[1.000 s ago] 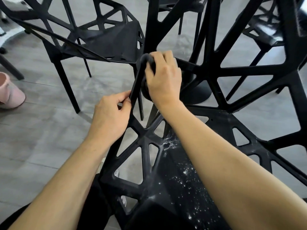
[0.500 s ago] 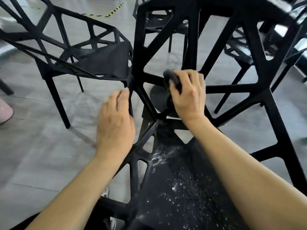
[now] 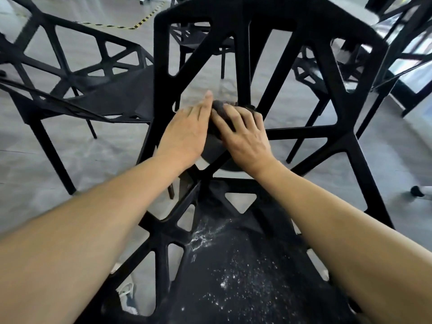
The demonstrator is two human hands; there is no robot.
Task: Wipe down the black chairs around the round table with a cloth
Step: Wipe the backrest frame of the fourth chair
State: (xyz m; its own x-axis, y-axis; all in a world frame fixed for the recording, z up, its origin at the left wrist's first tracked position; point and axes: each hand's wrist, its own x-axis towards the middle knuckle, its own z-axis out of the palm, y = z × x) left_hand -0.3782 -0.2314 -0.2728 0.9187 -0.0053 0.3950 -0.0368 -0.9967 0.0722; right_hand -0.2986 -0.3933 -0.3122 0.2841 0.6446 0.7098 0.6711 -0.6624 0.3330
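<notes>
near chair [image 3: 233, 277]: black lattice frame, fills centre, seat speckled with white dust
left chair [image 3: 112, 94]: black, far left on grey floor [image 3: 35, 160]
far right chair [image 3: 311, 76]: black, partly hidden behind backrest
right hand [image 3: 245, 136]: fingers curled over dark cloth [image 3: 218, 107], pressing it on backrest strut
left hand [image 3: 187, 134]: fingers straight, flat, touching cloth's left edge, holds nothing
tape [image 3: 138, 24]: yellow-black strip, far floor

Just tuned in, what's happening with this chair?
A person is wiping the open backrest of the nearest black chair. The right hand holds a dark cloth against a strut, and the left hand lies beside it with its fingers extended. White specks cover the seat.
</notes>
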